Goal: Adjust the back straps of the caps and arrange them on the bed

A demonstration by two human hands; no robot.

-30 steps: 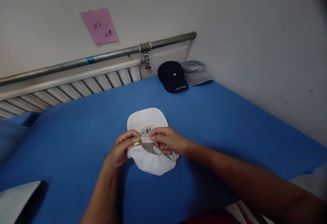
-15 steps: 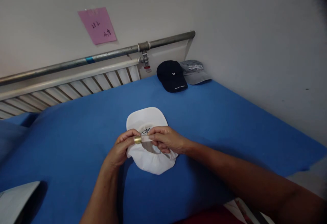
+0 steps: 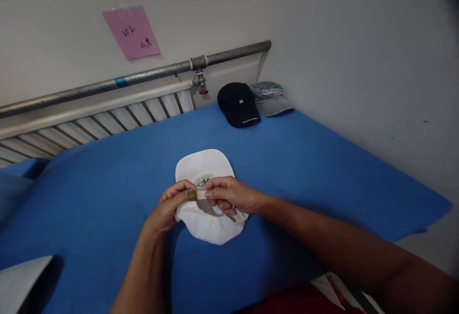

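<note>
A white baseball cap (image 3: 211, 230) lies on the blue surface in front of me, its brim pointing away and a dark logo partly hidden by my fingers. My left hand (image 3: 168, 206) pinches the brass-coloured buckle (image 3: 192, 196) on the cap's back strap. From the right, my right hand (image 3: 231, 194) closes its fingertips on the white strap (image 3: 202, 195) just beside the buckle. The strap is stretched between the two hands, over the cap's rear opening.
A navy cap (image 3: 238, 105) and a grey cap (image 3: 271, 99) sit at the back by the wall. Behind the blue cover (image 3: 118, 180) run a radiator (image 3: 118, 118) and a metal pipe (image 3: 154, 73). Pink paper (image 3: 131, 32) hangs above. A pale flat object (image 3: 21, 280) juts in at lower left.
The view has shifted slightly. The strap length showing between the buckle and my right fingers looks a little shorter; both hands keep their hold.
</note>
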